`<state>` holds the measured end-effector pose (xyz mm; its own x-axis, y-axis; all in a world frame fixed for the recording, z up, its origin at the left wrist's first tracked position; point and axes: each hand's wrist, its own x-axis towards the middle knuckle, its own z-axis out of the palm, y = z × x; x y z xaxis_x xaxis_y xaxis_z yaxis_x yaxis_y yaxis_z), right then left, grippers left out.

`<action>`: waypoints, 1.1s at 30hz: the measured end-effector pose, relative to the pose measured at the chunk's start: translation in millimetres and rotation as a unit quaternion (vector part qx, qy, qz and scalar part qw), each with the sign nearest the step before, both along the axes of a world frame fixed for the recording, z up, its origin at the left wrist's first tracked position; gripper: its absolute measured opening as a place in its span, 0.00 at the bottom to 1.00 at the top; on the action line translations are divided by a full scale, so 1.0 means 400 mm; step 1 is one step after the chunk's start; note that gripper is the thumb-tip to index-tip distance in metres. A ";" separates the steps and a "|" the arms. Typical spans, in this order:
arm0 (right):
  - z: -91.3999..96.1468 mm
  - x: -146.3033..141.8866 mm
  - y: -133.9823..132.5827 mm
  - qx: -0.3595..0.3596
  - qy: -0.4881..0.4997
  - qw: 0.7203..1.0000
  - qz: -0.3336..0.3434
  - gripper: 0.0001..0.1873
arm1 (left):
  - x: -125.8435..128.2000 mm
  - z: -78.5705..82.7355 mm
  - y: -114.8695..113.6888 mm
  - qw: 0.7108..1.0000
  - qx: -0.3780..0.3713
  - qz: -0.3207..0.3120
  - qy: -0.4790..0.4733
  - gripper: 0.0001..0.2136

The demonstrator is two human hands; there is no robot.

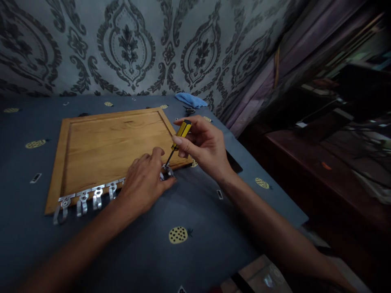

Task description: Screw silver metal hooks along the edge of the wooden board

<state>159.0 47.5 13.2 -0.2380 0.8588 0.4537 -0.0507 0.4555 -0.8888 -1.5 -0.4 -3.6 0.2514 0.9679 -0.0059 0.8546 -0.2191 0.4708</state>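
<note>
My right hand (204, 148) grips a screwdriver (183, 131) by its yellow and black handle. The shaft slants down to the right end of a metal hook rail (98, 191), where the tip meets a hook. Bent over that rail is my left hand (143, 177), its thumb by the end hook and its fingers over the board's edge; it covers the middle hooks. The rail, with several silver hooks, runs along the near edge of a framed wooden board (113, 146) lying flat on the table. Whether a screw sits under the tip is too small to tell.
A blue cloth (192, 100) and a small dark object (189, 110) are at the back of the blue table covering (214, 228). A dark flat thing (233, 162) lies partly behind my right wrist. Patterned wallpaper (165, 44) rises behind the table; a dark red surface (317, 162) stands to the right.
</note>
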 end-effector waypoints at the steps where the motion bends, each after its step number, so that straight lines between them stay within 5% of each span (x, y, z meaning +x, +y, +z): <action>1: 0.004 0.006 0.002 -0.003 -0.014 1.000 0.021 0.20 | 0.000 0.001 0.000 1.000 -0.002 0.001 0.002 0.24; 4: 0.009 0.018 0.008 0.000 -0.033 0.999 0.042 0.19 | 0.002 0.002 0.000 1.000 -0.008 0.006 0.005 0.25; 16: -0.006 -0.010 0.009 0.047 -0.060 0.996 -0.047 0.20 | 0.000 0.000 -0.002 1.000 -0.004 0.003 -0.005 0.25; 33: -0.014 -0.024 0.049 0.036 -0.047 0.998 -0.011 0.22 | 0.001 0.004 -0.001 1.000 -0.004 0.001 0.005 0.23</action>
<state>149.2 67.1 7.4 -0.2635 0.8300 0.4916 0.0432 0.5192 -0.8535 -1.1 -0.7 -2.1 0.2491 0.9684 -0.0152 0.8596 -0.2138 0.4640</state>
